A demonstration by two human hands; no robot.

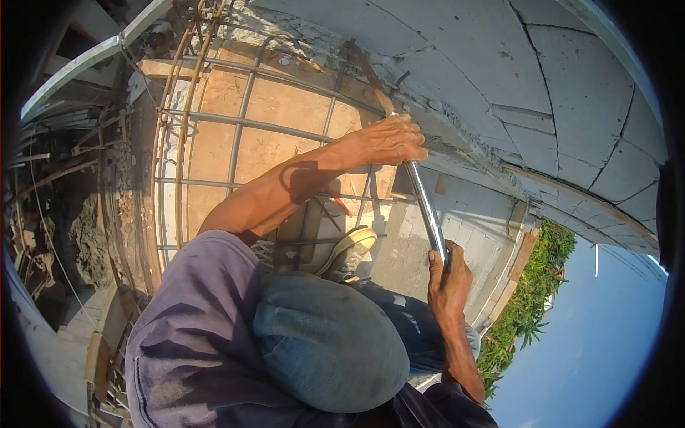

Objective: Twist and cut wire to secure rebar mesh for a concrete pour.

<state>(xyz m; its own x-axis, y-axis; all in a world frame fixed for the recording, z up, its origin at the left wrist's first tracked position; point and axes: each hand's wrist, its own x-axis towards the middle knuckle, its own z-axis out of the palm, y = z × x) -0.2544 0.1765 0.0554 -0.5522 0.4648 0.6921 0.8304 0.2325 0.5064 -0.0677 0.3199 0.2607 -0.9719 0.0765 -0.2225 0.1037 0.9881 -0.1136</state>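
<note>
From where I stand, the biggest thing is the pale grey block wall (592, 93), its blocks already up in jointed courses. Beside it lies the orange-brown plywood panel (285, 96), and across that, running past its left edge, the grid of dark steel bars (240, 120) is in place; whether the crossings are tied, I can't tell. Bare wood shows between the bars, so no concrete covers them. The ragged grey mortar strip (457, 121) along the wall's edge is lumpy and unfinished-looking; how much of it has been worked, I couldn't judge.

The long straight metal bar, silver-shafted with a rusty end (427, 203), slants beyond the panel's right edge, its rusty tip by the mortar near the upper right corner. The left hand (391, 139) is closed around its middle, the right hand (449, 278) grips its lower end. Near the panel's lower right corner is a cream-toed shoe (349, 253).
</note>
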